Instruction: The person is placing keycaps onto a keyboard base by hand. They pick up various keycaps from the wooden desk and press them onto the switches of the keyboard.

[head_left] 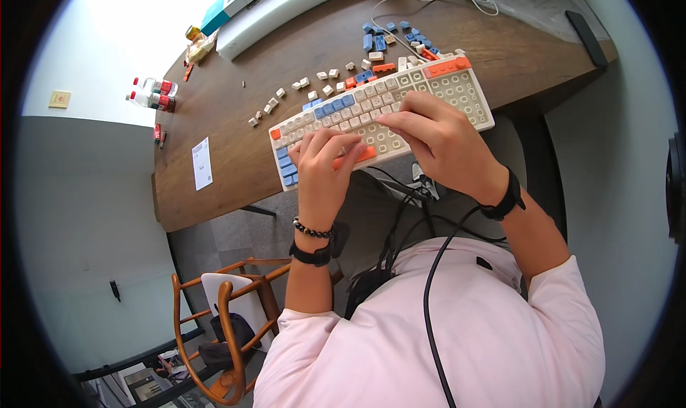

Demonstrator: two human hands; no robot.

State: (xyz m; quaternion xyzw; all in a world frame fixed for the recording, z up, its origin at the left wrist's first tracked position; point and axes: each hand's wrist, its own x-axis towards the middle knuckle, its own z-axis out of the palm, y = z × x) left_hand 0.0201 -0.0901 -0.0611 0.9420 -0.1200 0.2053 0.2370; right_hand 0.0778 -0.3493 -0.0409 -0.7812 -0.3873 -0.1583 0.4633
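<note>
A beige keyboard (457, 86) with blue and orange keys lies tilted at the near edge of a dark wooden table (236, 172). My left hand (325, 168) rests on its lower left part, fingers curled over the orange space bar. My right hand (439, 140) lies on the middle of the keyboard, fingertips pressing on beige keys. Whether either hand pinches a keycap is hidden by the fingers. Loose beige keycaps (300, 90) and blue keycaps (389, 36) are scattered on the table behind the keyboard.
A white paper slip (202, 163) lies at the table's left. Two bottles (153, 93) stand at the far left edge, a long white box (286, 8) at the back, a black phone (586, 36) at the right. White cables (429, 1) lie at the back. A wooden chair (229, 329) stands below left.
</note>
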